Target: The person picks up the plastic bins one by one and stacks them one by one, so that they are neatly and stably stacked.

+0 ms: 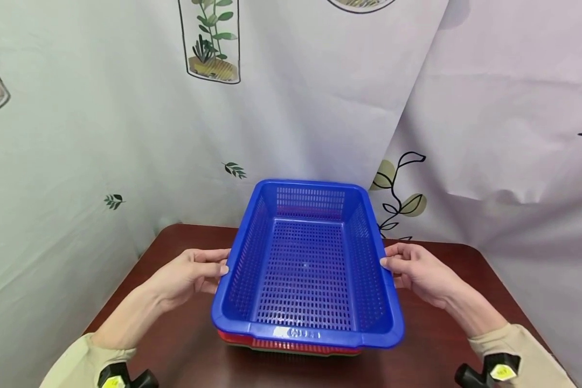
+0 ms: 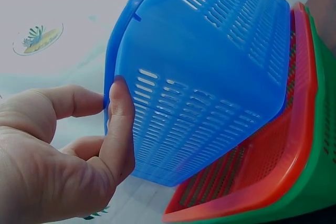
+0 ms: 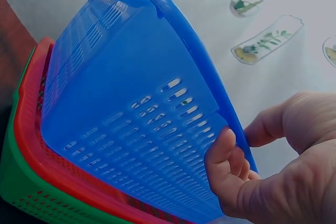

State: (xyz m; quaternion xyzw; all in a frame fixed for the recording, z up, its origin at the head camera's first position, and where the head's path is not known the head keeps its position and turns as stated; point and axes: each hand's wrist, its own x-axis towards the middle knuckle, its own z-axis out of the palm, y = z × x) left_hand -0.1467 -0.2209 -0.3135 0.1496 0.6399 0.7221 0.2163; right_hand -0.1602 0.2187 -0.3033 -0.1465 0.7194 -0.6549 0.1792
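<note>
Left hand, left of centre in head view: thumb on rim, fingers under rim against side wall, gripping left long edge of blue basket. Blue basket, frame centre: rectangular plastic, slotted walls and perforated floor, thick rolled rim, far end tilted up, near end nested in red basket. Green basket under red one, seen in wrist views. Stack sits on dark brown table. Right hand, right of centre: grips right long edge same way, thumb over rim.
</note>
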